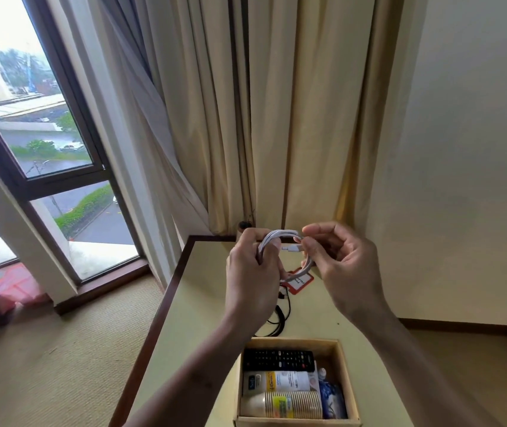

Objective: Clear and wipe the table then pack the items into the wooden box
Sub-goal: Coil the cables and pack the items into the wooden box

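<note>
A coiled white cable (289, 234) is held above the far part of the table (202, 303). My left hand (252, 272) grips the left side of the coil, and my right hand (338, 260) pinches its plug end on the right. Below them on the table lie a red-edged card (303, 282) and a black cord (280, 318). The wooden box (343, 359) stands at the table's near edge. Inside it are a black remote (278, 359), a tube (276, 382), a stack of paper cups (292, 403) and a blue packet (332, 399).
Cream curtains (246, 118) hang behind the table, with a window (30, 134) on the left and a plain wall (461, 149) on the right. Beige carpet (61, 365) covers the floor to the left of the table.
</note>
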`<state>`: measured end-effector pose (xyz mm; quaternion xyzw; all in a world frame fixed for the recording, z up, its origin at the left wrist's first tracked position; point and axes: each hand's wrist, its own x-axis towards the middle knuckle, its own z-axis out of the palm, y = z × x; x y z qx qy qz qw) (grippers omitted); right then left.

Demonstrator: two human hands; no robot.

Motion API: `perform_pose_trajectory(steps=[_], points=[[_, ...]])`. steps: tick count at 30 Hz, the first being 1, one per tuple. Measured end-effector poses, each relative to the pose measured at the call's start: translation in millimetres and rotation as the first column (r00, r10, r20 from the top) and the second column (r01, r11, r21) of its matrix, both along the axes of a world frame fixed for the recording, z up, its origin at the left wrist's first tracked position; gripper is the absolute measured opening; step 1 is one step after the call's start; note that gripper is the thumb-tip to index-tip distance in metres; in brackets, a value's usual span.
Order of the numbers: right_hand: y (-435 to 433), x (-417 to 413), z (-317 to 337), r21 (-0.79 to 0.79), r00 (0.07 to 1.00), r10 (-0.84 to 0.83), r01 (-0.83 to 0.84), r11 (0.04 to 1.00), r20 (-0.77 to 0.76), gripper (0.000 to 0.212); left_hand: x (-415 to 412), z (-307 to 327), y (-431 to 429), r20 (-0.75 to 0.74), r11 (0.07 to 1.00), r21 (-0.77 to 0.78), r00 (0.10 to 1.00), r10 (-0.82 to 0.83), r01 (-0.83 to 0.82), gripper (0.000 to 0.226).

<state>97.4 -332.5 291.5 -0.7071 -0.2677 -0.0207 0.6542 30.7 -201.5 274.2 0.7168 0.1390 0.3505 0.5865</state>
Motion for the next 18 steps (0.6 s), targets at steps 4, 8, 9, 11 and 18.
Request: perform_pose_trajectory(steps=[4,8,9,11,18], points=[[-3,4,-5,0.010,0.999,-0.040,0.040,0.999,-0.018,0.014,-3,6,8,-0.079,0.983,0.062,0.983,-0.166,0.171,0.008],[-1,-1,-11,0.016,0.998,-0.055,0.055,0.998,0.014,0.013,-2,8,11,-0.089,0.991,0.070,0.990,-0.107,0.113,0.005],[0,-2,-11,0.033,0.998,-0.062,0.061,0.998,0.027,0.013,-1,7,10,-0.050,0.994,0.040,0.994,-0.100,0.102,0.004],[1,-1,-10,0.069,0.998,-0.051,0.049,0.996,0.028,0.016,-1,4,6,0.057,0.995,-0.034,0.994,-0.092,0.094,0.004],[-4,14,6,0.207,0.779,0.319,-0.245,0.947,-0.539,0.031,-4,-2,4,0.089,0.962,-0.169,0.975,-0.203,0.216,0.008]])
